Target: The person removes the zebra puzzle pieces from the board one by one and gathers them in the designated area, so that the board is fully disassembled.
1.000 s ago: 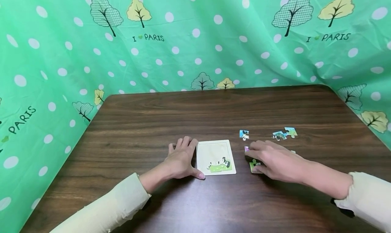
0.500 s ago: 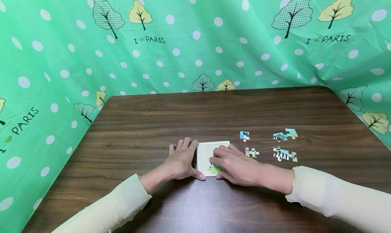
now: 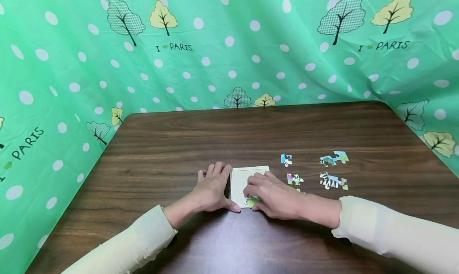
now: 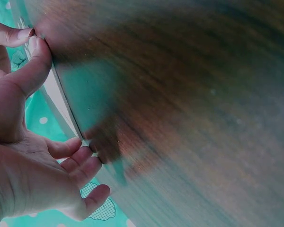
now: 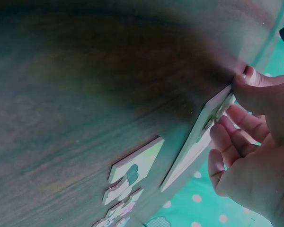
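Note:
At the left side of a square white puzzle board (image 3: 238, 175), my left hand (image 3: 211, 190) holds the edge, thumb near the front corner and index finger toward the back one. My right hand (image 3: 274, 194) covers the board's right half. Its curled fingers and thumb are on a green puzzle piece (image 3: 252, 201) lying in the front part of the board. In the right wrist view, the right thumb sits at the board's near edge, with the fingertips (image 5: 222, 130) over the pieces. The palm hides most of what is under it in the head view.
Right of the board lie loose puzzle pieces: a blue-and-white one (image 3: 286, 160), a pink-and-green one (image 3: 295, 179), a zebra-striped one (image 3: 329, 180) and several others. One green piece (image 5: 139, 163) lies close beside the board. A green patterned curtain (image 3: 204, 82) stands behind the brown table (image 3: 201, 130).
My right hand has moved left from the loose pieces onto the board, then shifted slightly left over the front pieces. My left hand has stayed at the board's left edge.

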### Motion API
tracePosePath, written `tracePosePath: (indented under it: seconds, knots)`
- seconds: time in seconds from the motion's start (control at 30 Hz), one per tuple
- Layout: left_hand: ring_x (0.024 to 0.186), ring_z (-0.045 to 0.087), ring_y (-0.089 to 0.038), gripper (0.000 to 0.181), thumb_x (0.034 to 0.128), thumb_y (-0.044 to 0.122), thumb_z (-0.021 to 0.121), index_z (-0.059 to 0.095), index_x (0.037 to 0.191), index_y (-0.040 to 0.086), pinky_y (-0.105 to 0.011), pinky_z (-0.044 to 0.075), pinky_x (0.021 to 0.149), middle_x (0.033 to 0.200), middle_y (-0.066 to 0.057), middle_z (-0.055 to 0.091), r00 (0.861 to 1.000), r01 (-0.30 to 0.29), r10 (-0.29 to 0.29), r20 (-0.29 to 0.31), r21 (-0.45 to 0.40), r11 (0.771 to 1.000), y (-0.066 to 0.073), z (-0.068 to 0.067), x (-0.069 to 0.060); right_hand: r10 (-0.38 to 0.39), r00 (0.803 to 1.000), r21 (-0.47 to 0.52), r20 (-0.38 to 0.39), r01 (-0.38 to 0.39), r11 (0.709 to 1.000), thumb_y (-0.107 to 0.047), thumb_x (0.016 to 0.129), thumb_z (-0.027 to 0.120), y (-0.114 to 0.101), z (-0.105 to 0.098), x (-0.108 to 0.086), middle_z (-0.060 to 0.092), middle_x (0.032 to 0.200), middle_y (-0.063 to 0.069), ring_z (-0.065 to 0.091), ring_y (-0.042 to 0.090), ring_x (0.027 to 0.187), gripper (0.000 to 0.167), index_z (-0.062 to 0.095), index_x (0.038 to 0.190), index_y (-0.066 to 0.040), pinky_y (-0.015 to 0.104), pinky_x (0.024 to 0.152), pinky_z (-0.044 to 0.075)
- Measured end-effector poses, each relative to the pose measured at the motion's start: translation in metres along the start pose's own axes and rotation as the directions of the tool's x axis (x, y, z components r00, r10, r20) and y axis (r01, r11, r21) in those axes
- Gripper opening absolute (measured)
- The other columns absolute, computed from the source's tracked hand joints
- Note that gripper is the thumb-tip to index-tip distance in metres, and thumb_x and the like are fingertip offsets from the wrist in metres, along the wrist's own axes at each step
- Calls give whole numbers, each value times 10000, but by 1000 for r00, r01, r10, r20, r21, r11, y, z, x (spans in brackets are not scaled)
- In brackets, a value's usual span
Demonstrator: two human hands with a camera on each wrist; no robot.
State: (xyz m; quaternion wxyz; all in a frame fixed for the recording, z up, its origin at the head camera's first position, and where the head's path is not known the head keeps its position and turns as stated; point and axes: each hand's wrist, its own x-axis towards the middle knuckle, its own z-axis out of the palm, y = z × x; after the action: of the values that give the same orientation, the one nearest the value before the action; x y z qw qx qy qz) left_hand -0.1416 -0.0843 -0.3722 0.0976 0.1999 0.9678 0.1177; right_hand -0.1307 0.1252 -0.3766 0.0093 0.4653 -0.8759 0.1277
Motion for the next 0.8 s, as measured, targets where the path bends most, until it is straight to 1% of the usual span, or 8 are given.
tracePosePath:
  seconds: [0.13,0.27,0.43,0.47,0.57,0.67,0.8]
  knots:
    - [1118,389,-246,974,517,579,859,446,1282,141,-482,297,894,1238,-33,430,1000,0,0,-5,0,1000,0,1,0,-1,1000,3,8,1,1000,-228,771,779,-1,0,1,493,847,-81,444,112,833,235,637,944,-158,308,770,327]
    - [1115,390,-243,975,515,580,857,445,1283,142,-486,297,901,1240,-32,429,1000,2,-2,-4,-1,1000,-1,1,0,-9,1000,-12,-18,9,1000,-242,781,770,-3,-1,1,489,847,-74,432,120,818,244,627,958,-154,335,797,366]
    - [1119,387,-243,973,519,584,853,445,1283,142,-485,295,904,1244,-31,426,1000,-1,1,-2,-5,1000,-1,1,0,6,999,3,-32,-6,1000,-248,804,761,-2,-9,-2,498,867,-68,437,99,814,268,632,1014,-143,366,820,394]
    - [1122,386,-244,973,520,585,853,444,1284,143,-484,294,903,1247,-31,424,1000,-1,1,-3,-6,1000,-1,1,0,10,999,5,-33,-10,1000,-244,806,761,0,-11,-4,502,873,-68,436,94,812,270,635,1021,-140,358,816,389]
    - [1126,383,-247,969,521,583,856,444,1279,142,-487,294,902,1249,-33,421,1000,-5,5,-8,-10,1000,-2,1,0,22,999,-4,-48,-22,1000,-236,806,764,5,-16,-9,522,894,-63,439,88,810,283,649,1040,-127,325,784,372]
    - [1124,382,-250,956,521,580,859,446,1263,142,-490,292,901,1243,-35,421,1000,-10,10,-12,-19,1000,-2,1,0,37,997,-8,-67,-38,999,-234,808,768,12,-21,-18,530,911,-62,443,90,823,290,661,1053,-121,320,770,369]
    - [1123,383,-253,962,519,576,863,444,1267,140,-494,290,905,1241,-38,423,1000,-14,14,-13,-27,1000,-2,2,-1,62,993,12,-97,-61,998,-211,792,786,21,-29,-32,517,912,-65,443,94,820,296,674,1053,-129,343,775,378]
